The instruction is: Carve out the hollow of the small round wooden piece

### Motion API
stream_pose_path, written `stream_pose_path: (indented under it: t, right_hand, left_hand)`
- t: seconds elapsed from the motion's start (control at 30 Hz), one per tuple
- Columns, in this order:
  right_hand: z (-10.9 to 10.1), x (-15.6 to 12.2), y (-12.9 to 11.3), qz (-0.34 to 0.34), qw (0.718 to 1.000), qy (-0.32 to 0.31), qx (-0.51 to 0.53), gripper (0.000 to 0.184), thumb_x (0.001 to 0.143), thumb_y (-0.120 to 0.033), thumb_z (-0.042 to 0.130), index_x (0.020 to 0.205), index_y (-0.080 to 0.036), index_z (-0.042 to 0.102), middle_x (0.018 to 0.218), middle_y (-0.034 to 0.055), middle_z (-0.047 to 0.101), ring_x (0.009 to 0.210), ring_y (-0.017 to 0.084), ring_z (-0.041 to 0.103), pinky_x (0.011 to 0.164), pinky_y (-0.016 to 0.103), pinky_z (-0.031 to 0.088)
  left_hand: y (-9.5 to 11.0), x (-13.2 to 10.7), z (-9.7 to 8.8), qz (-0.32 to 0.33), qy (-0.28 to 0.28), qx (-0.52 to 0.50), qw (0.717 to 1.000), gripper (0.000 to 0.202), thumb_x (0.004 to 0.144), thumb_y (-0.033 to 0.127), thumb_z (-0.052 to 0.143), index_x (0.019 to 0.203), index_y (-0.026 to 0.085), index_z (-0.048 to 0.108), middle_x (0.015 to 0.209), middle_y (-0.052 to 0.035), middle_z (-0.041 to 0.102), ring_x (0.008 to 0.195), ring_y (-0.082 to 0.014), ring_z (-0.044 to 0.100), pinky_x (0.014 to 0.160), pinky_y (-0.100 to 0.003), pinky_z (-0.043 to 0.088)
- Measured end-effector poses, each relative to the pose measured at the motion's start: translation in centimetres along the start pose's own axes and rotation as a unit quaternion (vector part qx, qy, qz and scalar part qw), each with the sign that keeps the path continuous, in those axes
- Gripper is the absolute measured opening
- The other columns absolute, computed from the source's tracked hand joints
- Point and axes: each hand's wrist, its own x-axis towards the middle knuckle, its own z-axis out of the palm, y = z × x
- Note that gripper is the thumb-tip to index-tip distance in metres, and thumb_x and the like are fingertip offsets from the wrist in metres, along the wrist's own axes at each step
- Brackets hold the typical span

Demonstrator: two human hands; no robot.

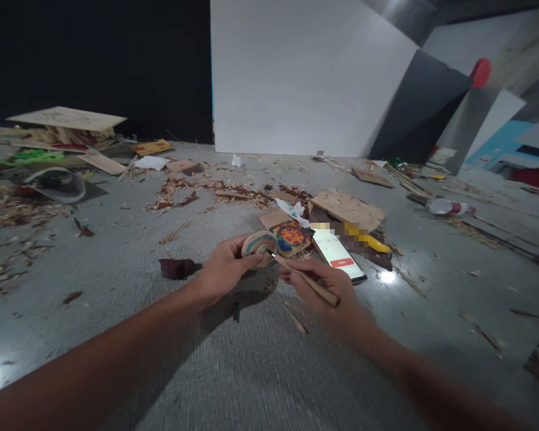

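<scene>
My left hand (224, 266) is closed on a round wooden disc (251, 242) with a teal ring on its face, thumb pressed near its lower edge. In my right hand (326, 281) is a slim wooden-handled tool (317, 288), gripped like a pen. Its short dark tip meets the face of the disc or hovers just over it; whether it is a blade or a brush I cannot make out. Just behind the hands lie a phone (336, 254) with a lit timer screen and a colourful painted square (291, 237). A dark brown scrap (177, 268) rests left of my left hand.
A yellow-handled cutter (377, 244) lies beside the phone, in front of a wooden board (348, 208). Wood shavings (184, 190) litter the grey floor (170, 359). Stacked wood (72, 134) and a clear plastic cup (56, 185) are at left, a plastic bottle (449, 207) at right.
</scene>
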Motion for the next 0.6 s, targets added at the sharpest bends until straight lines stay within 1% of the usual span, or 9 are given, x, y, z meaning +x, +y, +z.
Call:
stream_pose_path:
  t: [0.1, 0.2, 0.3, 0.43, 0.6]
  right_hand:
    - [-0.4, 0.2, -0.3, -0.016, 0.999, -0.024, -0.020, 0.025, 0.090, -0.022, 0.061, 0.112, -0.023, 0.073, 0.096, 0.0052, 0.079, 0.084, 0.019, 0.075, 0.072, 0.032, 0.062]
    - [-0.8, 0.3, -0.5, -0.031, 0.998, -0.035, -0.040, 0.025, 0.090, -0.021, 0.060, 0.111, -0.024, 0.073, 0.097, 0.0045, 0.079, 0.083, 0.019, 0.075, 0.071, 0.031, 0.061]
    - [-1.1, 0.4, -0.5, -0.047, 0.997, -0.040, -0.054, 0.027, 0.090, -0.021, 0.060, 0.113, -0.025, 0.074, 0.099, 0.0050, 0.079, 0.086, 0.020, 0.075, 0.076, 0.034, 0.061]
    - [-1.6, 0.5, -0.3, -0.069, 0.993, -0.053, -0.084, 0.030, 0.089, -0.019, 0.061, 0.115, -0.027, 0.073, 0.106, 0.0053, 0.078, 0.094, 0.021, 0.074, 0.084, 0.038, 0.061]
    - [-2.0, 0.6, -0.1, -0.124, 0.982, -0.073, -0.125, 0.035, 0.086, -0.016, 0.062, 0.117, -0.029, 0.072, 0.109, 0.0047, 0.077, 0.098, 0.022, 0.074, 0.086, 0.040, 0.060]
  left_hand:
    - [-0.3, 0.1, -0.1, -0.002, 0.001, -0.006, 1.000, 0.037, 0.076, 0.030, 0.077, 0.111, 0.017, 0.072, 0.106, -0.0092, 0.073, 0.085, -0.0165, 0.065, 0.081, -0.030, 0.052]
    - [-0.3, 0.1, -0.1, 0.002, -0.002, -0.010, 1.000, 0.036, 0.076, 0.028, 0.077, 0.111, 0.019, 0.073, 0.107, -0.0075, 0.073, 0.087, -0.0158, 0.065, 0.083, -0.028, 0.051]
    - [-0.2, 0.1, -0.1, 0.000, -0.003, -0.008, 1.000, 0.035, 0.076, 0.031, 0.077, 0.109, 0.020, 0.074, 0.106, -0.0069, 0.074, 0.089, -0.0169, 0.066, 0.085, -0.029, 0.050]
    - [0.0, 0.0, 0.0, -0.006, 0.003, -0.006, 1.000, 0.039, 0.075, 0.032, 0.077, 0.111, 0.018, 0.073, 0.108, -0.0094, 0.073, 0.091, -0.0187, 0.066, 0.084, -0.031, 0.051]
    - [0.1, 0.0, 0.0, 0.001, 0.007, 0.005, 1.000, 0.039, 0.075, 0.029, 0.076, 0.112, 0.018, 0.073, 0.109, -0.0094, 0.073, 0.091, -0.0183, 0.065, 0.086, -0.030, 0.050]
